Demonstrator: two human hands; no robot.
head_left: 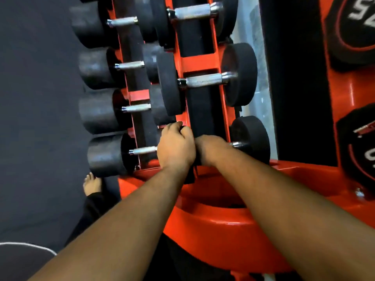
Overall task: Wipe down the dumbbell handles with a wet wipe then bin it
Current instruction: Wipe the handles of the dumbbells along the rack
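Observation:
A red rack (199, 61) holds black dumbbells with knurled steel handles in two rows. On the nearest dumbbell (252, 138) of the right row, my right hand (212, 150) is closed around the handle, and only a short steel stub (236, 144) shows beside the right weight. My left hand (175, 148) sits touching it on the left, fingers curled over that dumbbell's black left end, which is mostly hidden. No wet wipe shows; it may be inside a fist. A dark strip (191, 175) hangs below the hands; what it is I cannot tell.
Further dumbbells (205, 81) lie up the right row and several smaller ones (142, 150) down the left row. Weight plates (357, 27) hang on the red frame at right. My bare foot (92, 183) stands on dark flooring by the rack's base (223, 230).

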